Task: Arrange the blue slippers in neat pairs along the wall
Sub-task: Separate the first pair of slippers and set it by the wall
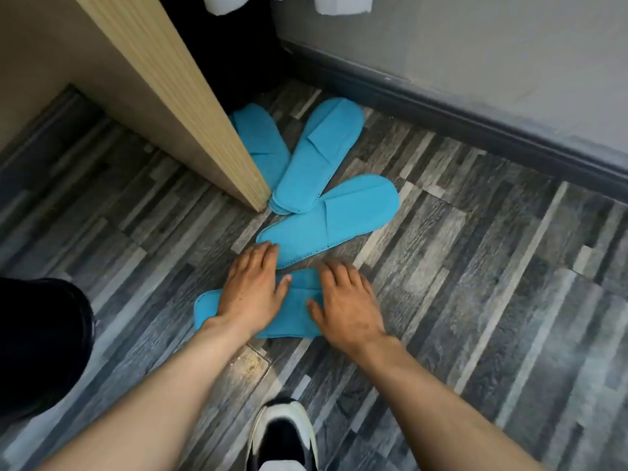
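Observation:
Several flat blue slippers lie fanned out on the grey wood-pattern floor. The nearest slipper (pixel 292 312) lies crosswise, and both my hands rest flat on it: my left hand (pixel 253 287) on its middle-left, my right hand (pixel 345 300) over its right end. Just beyond lies a second slipper (pixel 339 215), angled up to the right, with my left fingertips touching its heel edge. A third slipper (pixel 319 154) points toward the wall, its heel overlapping a fourth slipper (pixel 260 141) that is partly hidden behind the wooden panel.
A light wooden panel (pixel 190 107) stands at the left, its corner touching the slipper heels. A grey wall with a dark skirting board (pixel 475 113) runs across the upper right. My black-and-white shoe (pixel 283 433) is at the bottom, a dark-clothed knee (pixel 37 341) at the left.

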